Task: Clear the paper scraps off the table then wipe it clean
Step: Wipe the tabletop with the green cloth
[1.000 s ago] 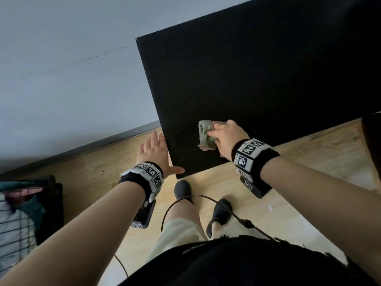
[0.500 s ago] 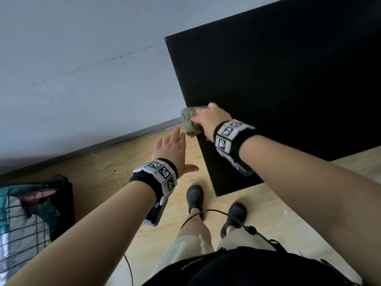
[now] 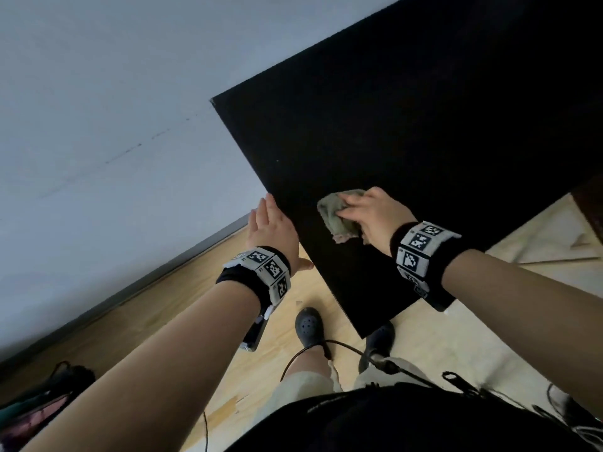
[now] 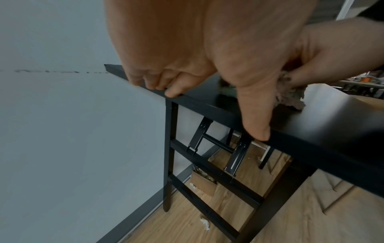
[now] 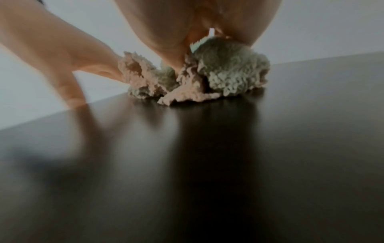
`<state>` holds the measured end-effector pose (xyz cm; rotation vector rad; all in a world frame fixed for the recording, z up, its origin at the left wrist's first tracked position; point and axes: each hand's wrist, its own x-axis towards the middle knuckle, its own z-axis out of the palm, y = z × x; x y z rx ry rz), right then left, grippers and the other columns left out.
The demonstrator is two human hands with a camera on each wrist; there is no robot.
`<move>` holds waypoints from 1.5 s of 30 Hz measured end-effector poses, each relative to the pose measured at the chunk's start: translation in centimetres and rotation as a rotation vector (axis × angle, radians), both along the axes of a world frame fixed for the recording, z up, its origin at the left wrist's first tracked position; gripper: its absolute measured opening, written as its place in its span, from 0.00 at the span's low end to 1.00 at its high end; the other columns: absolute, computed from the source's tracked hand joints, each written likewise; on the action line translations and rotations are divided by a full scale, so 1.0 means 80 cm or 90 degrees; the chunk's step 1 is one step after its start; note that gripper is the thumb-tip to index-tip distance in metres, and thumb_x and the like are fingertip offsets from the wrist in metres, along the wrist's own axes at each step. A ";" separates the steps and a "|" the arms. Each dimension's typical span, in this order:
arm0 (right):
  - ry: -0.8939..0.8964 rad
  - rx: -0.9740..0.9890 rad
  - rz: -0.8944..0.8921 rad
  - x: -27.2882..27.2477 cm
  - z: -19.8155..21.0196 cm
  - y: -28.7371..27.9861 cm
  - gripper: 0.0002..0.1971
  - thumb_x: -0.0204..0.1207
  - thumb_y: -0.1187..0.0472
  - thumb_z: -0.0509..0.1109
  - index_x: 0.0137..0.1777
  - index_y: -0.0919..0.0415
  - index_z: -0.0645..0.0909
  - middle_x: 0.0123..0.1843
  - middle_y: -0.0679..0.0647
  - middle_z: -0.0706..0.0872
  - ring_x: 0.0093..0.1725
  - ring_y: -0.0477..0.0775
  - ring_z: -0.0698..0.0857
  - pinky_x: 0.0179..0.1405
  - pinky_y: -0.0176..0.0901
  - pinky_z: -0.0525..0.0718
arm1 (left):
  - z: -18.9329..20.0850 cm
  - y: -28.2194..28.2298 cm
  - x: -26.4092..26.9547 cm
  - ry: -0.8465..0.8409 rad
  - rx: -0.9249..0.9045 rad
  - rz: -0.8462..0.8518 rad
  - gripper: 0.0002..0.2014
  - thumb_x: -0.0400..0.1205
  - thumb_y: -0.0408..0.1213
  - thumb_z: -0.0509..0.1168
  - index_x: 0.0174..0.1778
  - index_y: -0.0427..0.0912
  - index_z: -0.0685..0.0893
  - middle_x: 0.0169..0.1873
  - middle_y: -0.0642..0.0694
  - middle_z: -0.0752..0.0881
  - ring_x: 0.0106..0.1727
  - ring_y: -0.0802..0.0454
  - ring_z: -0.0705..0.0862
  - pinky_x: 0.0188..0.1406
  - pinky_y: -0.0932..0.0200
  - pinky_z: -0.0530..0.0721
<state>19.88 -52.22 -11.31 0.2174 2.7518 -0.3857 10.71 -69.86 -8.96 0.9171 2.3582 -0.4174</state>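
The black table [image 3: 408,125] fills the upper right of the head view. My right hand [image 3: 365,210] grips a crumpled grey-green cloth [image 3: 337,216] and presses it onto the tabletop a short way in from the left edge. In the right wrist view the cloth [image 5: 218,72] lies bunched under my palm, with a small white bit [image 5: 196,44] showing between them. My left hand [image 3: 272,230] is flat with straight fingers against the table's left edge. The left wrist view shows its fingertips [image 4: 155,83] and thumb [image 4: 257,128] touching that edge.
White paper scraps [image 4: 204,224] lie on the wooden floor below the table's black frame [image 4: 169,148], near a cardboard box [image 4: 202,184]. A grey wall [image 3: 114,125] runs close to the left. My feet [image 3: 308,324] and a cable [image 3: 346,345] are at the near corner.
My right hand slid the cloth from the table's left edge back inward to the right. My left hand rose from below the edge to rest against it.
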 end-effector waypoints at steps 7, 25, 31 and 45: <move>-0.028 0.062 -0.387 0.022 0.006 0.068 0.25 0.78 0.62 0.64 0.76 0.49 0.69 0.80 0.48 0.65 0.68 0.61 0.70 0.67 0.54 0.77 | 0.017 0.029 -0.005 0.040 -0.076 -0.005 0.57 0.69 0.60 0.74 0.82 0.31 0.51 0.81 0.28 0.44 0.82 0.33 0.49 0.81 0.40 0.53; -0.096 0.074 -0.432 0.072 0.011 0.046 0.21 0.79 0.53 0.60 0.73 0.46 0.72 0.73 0.56 0.69 0.67 0.62 0.73 0.67 0.51 0.75 | 0.009 0.102 0.026 -0.011 -0.078 -0.197 0.65 0.66 0.60 0.76 0.82 0.34 0.39 0.81 0.31 0.40 0.83 0.37 0.44 0.82 0.44 0.47; -0.073 0.009 -0.128 0.089 0.016 0.006 0.25 0.83 0.57 0.59 0.79 0.45 0.64 0.84 0.46 0.59 0.77 0.53 0.63 0.75 0.43 0.66 | 0.008 0.113 0.036 -0.012 -0.077 -0.207 0.68 0.64 0.64 0.75 0.81 0.29 0.38 0.81 0.32 0.36 0.83 0.38 0.41 0.82 0.44 0.46; -0.140 0.055 -0.211 0.112 0.005 0.056 0.28 0.79 0.56 0.65 0.78 0.45 0.64 0.81 0.49 0.62 0.72 0.58 0.68 0.71 0.49 0.74 | 0.009 0.165 0.077 -0.026 -0.040 -0.232 0.65 0.66 0.64 0.73 0.81 0.30 0.39 0.81 0.32 0.40 0.83 0.39 0.43 0.83 0.44 0.47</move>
